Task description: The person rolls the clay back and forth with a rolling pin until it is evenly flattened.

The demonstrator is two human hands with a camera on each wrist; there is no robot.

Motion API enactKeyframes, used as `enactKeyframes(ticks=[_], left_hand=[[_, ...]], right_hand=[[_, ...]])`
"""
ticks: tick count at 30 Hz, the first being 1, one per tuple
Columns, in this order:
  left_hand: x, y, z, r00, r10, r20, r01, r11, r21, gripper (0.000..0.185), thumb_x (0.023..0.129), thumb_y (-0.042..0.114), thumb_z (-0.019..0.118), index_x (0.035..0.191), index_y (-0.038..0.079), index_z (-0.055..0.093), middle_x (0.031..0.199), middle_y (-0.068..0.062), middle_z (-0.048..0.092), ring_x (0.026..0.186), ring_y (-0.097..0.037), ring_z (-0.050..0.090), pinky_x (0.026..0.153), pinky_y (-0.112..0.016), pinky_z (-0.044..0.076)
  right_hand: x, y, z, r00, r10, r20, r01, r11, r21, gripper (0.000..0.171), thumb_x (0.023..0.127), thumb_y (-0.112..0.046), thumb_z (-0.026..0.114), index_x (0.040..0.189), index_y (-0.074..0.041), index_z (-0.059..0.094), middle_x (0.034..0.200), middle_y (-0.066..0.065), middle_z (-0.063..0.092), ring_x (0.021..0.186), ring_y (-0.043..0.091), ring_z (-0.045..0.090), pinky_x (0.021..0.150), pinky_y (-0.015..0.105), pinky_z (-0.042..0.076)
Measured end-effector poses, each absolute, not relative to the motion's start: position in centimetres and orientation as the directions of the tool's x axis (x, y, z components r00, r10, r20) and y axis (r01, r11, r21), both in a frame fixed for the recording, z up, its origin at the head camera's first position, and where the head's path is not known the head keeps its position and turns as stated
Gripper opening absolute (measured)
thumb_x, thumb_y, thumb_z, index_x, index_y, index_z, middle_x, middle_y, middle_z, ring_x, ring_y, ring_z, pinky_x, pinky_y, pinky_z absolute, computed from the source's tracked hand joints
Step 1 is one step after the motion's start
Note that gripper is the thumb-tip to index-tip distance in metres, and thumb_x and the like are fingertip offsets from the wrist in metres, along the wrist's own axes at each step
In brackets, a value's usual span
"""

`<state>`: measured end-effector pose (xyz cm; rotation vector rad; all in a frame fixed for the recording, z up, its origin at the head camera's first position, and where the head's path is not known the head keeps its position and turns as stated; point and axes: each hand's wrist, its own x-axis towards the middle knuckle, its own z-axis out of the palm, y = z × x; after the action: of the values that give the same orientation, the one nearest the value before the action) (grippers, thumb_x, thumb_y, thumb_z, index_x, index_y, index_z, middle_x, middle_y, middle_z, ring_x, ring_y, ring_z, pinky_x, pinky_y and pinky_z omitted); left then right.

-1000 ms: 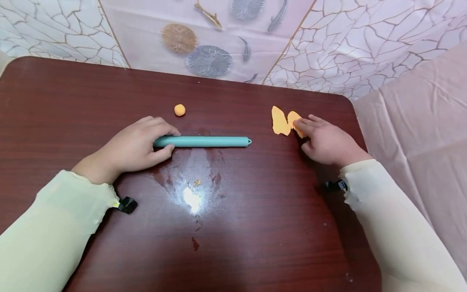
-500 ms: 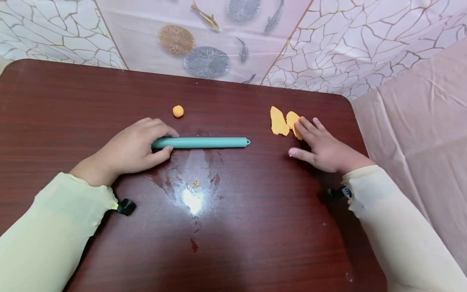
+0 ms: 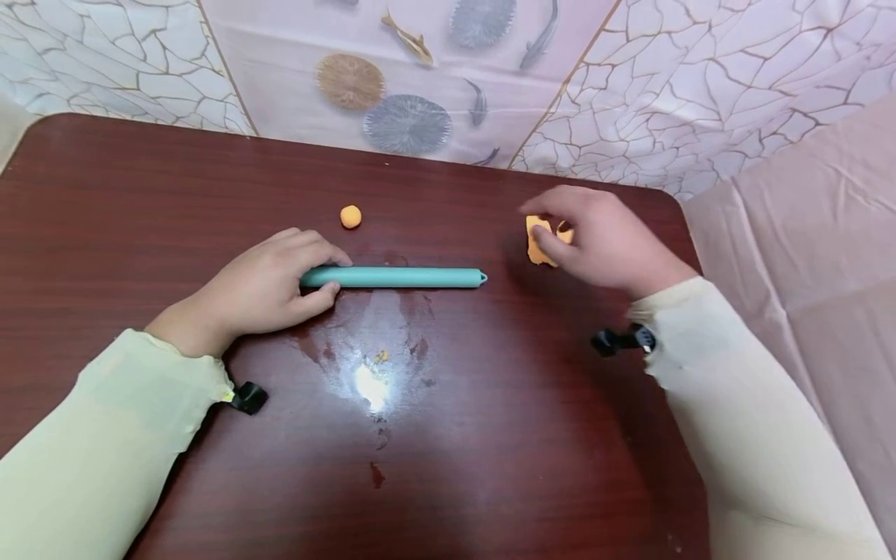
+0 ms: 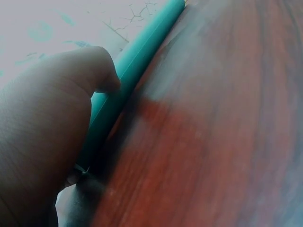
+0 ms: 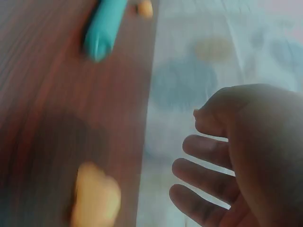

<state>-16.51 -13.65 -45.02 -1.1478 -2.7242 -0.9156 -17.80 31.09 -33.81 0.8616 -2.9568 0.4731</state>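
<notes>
In the head view my left hand [image 3: 255,288] grips the left end of a slim teal rolling pin [image 3: 413,278] lying on the table. The left wrist view shows the thumb against the side of the pin [image 4: 142,49]. Over at the right, my right hand [image 3: 605,237] hovers above two flattened pieces of orange modelling clay. It partly covers the left piece [image 3: 537,250] and most of the right piece [image 3: 565,233]. Seen from the right wrist, its fingers are loosely bent and hold nothing, with the blurred clay [image 5: 96,198] below them.
A small orange clay ball [image 3: 351,217] sits behind the rolling pin. Tiny orange crumbs [image 3: 381,356] and smudges mark the dark wooden table [image 3: 490,435], near a bright light reflection. A patterned cloth [image 3: 420,78] hangs along the far edge.
My right hand has lifted off the right clay piece and moved up and left, over both pieces. My left hand keeps its grip on the rolling pin, which has not visibly moved.
</notes>
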Motion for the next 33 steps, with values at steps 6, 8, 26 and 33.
enactKeyframes(ticks=[6, 8, 26, 33], left_hand=[[-16.6, -13.7, -45.3, -0.724, 0.638, 0.261, 0.666, 0.551, 0.502, 0.023, 0.1, 0.02, 0.077, 0.123, 0.018, 0.077, 0.111, 0.005, 0.073, 0.101, -0.018, 0.059, 0.096, -0.041, 0.047], [-16.6, -13.8, -45.3, -0.722, 0.637, 0.27, 0.67, 0.548, 0.5, 0.023, 0.1, 0.02, 0.077, 0.123, 0.018, 0.078, 0.11, 0.005, 0.073, 0.101, -0.018, 0.058, 0.095, -0.041, 0.047], [-16.8, -14.0, -45.4, -0.72, 0.645, 0.256, 0.668, 0.542, 0.51, 0.023, 0.102, 0.021, 0.076, 0.124, 0.015, 0.077, 0.114, 0.002, 0.073, 0.103, -0.022, 0.06, 0.097, -0.044, 0.048], [-16.8, -14.0, -45.3, -0.716, 0.651, 0.254, 0.672, 0.541, 0.506, 0.023, 0.101, 0.022, 0.076, 0.124, 0.015, 0.077, 0.116, 0.0, 0.074, 0.107, -0.025, 0.062, 0.1, -0.045, 0.049]], right_hand=[[-20.8, 21.7, -34.9, -0.748, -0.66, 0.066, -0.645, 0.701, -0.305, 0.034, 0.109, -0.025, 0.071, 0.138, -0.009, 0.077, 0.137, 0.007, 0.077, 0.123, 0.024, 0.074, 0.113, 0.044, 0.056], [-21.6, 18.8, -35.6, -0.721, -0.691, 0.049, -0.669, 0.675, -0.311, 0.035, 0.11, -0.025, 0.07, 0.14, -0.01, 0.076, 0.14, 0.006, 0.075, 0.131, 0.022, 0.069, 0.12, 0.042, 0.051], [-24.8, 9.3, -38.4, -0.66, -0.737, -0.147, -0.677, 0.668, -0.31, 0.042, 0.109, -0.004, 0.051, 0.136, -0.02, 0.08, 0.135, 0.002, 0.071, 0.128, 0.017, 0.064, 0.112, 0.03, 0.051], [-24.3, 8.0, -39.2, -0.705, -0.692, -0.155, -0.639, 0.714, -0.286, 0.035, 0.106, 0.003, 0.046, 0.105, -0.02, 0.072, 0.108, -0.001, 0.064, 0.104, 0.014, 0.058, 0.091, 0.027, 0.049]])
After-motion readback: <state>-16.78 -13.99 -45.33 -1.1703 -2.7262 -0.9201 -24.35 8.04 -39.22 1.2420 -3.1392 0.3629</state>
